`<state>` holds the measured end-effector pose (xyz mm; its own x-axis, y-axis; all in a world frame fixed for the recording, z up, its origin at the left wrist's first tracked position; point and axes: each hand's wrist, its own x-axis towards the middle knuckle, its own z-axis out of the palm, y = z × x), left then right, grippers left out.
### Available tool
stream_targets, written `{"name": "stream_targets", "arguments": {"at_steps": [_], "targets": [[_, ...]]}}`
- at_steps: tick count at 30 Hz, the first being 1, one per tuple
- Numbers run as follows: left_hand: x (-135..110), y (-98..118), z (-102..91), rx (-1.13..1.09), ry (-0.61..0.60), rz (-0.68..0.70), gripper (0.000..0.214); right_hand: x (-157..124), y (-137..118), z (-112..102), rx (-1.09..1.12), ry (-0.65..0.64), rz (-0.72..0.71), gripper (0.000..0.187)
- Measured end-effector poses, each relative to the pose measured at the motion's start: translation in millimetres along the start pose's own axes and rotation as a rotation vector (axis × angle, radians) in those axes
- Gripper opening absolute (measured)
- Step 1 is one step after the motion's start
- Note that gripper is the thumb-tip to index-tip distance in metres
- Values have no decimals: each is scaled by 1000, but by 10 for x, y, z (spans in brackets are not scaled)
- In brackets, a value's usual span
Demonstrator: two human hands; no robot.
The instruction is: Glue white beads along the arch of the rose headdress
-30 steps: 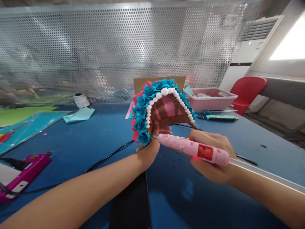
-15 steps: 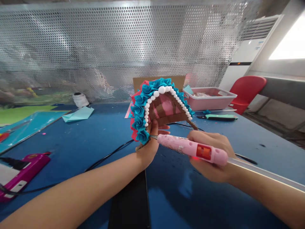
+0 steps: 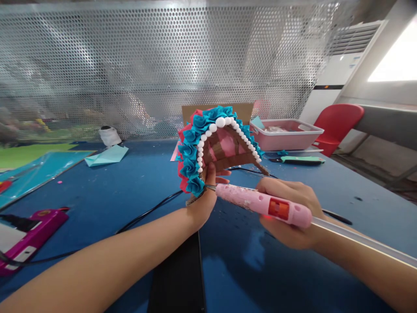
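Observation:
My left hand (image 3: 208, 191) grips a cardboard arch (image 3: 228, 164) from below, thumb on its brown inner face. Blue crepe-paper ruffles (image 3: 189, 152) run along the arch's edge, with red ones behind. Inside them lies a row of white beads (image 3: 213, 128), larger at the top and smaller down both sides. A pink hot glue gun (image 3: 241, 195) with an orange switch is held in my right hand (image 3: 289, 204), and a clear glue stick (image 3: 361, 238) extends from its back. The nozzle tip is at the lower left end of the ruffles, close to my left wrist; exact contact cannot be made out.
A magenta power strip (image 3: 39, 234) with black cables lies at left. Folded light-blue paper (image 3: 107, 156) and blue sheets (image 3: 48, 169) are farther back. Behind the arch stands a cardboard panel (image 3: 192, 112). A pink basket (image 3: 286, 141) and a green utility knife (image 3: 302, 160) sit at right.
The arch has tipped very slightly, its right end a little to the left and lower. Both hands and the glue gun stay almost in place.

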<state>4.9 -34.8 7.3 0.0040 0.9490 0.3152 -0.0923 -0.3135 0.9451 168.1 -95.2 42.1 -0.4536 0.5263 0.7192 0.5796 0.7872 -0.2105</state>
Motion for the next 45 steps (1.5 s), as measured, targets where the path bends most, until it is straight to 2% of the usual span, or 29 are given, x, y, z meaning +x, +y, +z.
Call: {"name": "stream_targets", "arguments": {"at_steps": [9, 13, 19, 25, 40, 45], "targets": [[6, -34, -12, 14, 24, -1, 30, -15, 12, -2, -35, -17, 11, 17], [8, -1, 9, -1, 29, -21, 35, -20, 27, 4, -32, 11, -38, 16], [13, 70, 40, -1, 92, -84, 40, -21, 37, 5, -35, 10, -36, 17], [17, 15, 3, 13, 75, -31, 39, 4, 33, -6, -16, 11, -51, 11], [19, 21, 11, -40, 99, -79, 43, -28, 20, -11, 29, -3, -27, 9], [2, 46, 9, 1, 139, -3, 36, -10, 16, -41, -49, -13, -32, 6]]}}
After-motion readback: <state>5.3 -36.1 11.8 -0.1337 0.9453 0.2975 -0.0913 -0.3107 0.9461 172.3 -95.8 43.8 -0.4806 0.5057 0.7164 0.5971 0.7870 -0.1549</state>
